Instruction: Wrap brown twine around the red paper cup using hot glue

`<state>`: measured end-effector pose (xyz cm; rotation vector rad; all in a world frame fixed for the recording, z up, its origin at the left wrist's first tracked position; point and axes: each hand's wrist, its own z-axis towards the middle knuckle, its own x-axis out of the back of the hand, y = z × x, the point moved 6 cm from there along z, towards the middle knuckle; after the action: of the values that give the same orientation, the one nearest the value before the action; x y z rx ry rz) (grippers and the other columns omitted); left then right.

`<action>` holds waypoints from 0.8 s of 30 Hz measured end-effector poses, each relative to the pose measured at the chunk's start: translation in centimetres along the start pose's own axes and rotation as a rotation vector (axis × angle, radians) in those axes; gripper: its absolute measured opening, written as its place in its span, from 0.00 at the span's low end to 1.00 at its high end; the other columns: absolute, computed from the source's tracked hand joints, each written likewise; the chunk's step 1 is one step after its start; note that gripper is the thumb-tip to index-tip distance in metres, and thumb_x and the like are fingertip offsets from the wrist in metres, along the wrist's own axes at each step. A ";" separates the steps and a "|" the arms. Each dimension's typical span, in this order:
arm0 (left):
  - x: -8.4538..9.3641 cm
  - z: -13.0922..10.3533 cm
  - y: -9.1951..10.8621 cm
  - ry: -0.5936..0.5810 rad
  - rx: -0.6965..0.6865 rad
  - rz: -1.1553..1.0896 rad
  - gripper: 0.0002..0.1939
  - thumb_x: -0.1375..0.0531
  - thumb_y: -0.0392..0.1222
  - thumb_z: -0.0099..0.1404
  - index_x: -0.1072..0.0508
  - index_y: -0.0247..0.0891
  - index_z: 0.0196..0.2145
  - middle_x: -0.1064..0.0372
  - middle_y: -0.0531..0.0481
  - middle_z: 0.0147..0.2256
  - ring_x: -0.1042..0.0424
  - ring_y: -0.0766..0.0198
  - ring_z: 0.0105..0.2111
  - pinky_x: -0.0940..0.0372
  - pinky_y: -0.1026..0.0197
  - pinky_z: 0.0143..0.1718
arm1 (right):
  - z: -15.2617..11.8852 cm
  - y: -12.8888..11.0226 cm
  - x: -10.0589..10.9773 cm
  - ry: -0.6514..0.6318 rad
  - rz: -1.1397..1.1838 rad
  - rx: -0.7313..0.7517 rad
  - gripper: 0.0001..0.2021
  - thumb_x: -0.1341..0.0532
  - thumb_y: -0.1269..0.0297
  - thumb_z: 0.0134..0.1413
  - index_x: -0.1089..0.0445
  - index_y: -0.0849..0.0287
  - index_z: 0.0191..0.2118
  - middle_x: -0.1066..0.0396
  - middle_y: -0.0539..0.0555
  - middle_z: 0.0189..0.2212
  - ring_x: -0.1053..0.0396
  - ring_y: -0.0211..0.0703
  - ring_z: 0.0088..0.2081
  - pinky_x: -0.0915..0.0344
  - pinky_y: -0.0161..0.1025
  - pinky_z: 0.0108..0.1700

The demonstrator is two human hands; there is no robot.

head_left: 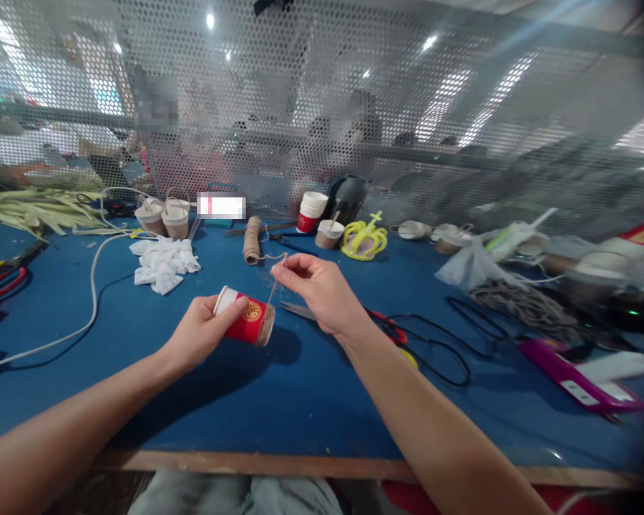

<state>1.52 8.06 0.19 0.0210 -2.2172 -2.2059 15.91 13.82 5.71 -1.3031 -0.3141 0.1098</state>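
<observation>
My left hand (201, 325) is closed around a red and white paper cup (245, 329), which lies tilted on its side above the table. Brown twine is wound round the cup's base end, at the right. From there a strand of twine (273, 290) rises to my right hand (314, 290), whose thumb and forefinger pinch it. The strand runs on to a twine roll (252, 242) lying behind the hands. Under my right wrist are scissors (299, 310) with red handles, partly hidden by the arm.
Behind stand stacked paper cups (312, 211), a twine-wrapped cup (329, 233) and a yellow crown-shaped piece (363, 239). Crumpled white cloth (164, 263) and a white cable (94, 286) lie left. A purple tool (577, 375) and black cord (440, 343) lie right. A perforated metal screen (279, 93) closes the back.
</observation>
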 end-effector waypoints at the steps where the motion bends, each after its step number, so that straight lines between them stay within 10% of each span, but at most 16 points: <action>1: 0.1 0.0 0.0 0.010 0.008 0.004 0.23 0.40 0.59 0.48 0.33 0.32 0.20 0.39 0.55 0.17 0.46 0.72 0.18 0.50 0.68 0.19 | 0.0 -0.1 0.0 0.002 -0.012 0.010 0.12 0.35 0.57 0.39 0.33 0.60 0.25 0.35 0.47 0.22 0.40 0.33 0.25 0.42 0.35 0.32; 24: -0.1 -1.1 1.0 0.003 -0.146 0.165 0.19 0.44 0.51 0.55 0.35 0.32 0.16 0.47 0.56 0.15 0.51 0.73 0.18 0.52 0.69 0.17 | 0.0 1.5 -0.7 -0.064 -0.138 -0.012 0.11 0.38 0.58 0.43 0.34 0.62 0.25 0.35 0.48 0.23 0.40 0.34 0.26 0.42 0.35 0.33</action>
<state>1.65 6.97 1.15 -0.1546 -1.9714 -2.2674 15.39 14.00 4.19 -1.2871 -0.4590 0.0329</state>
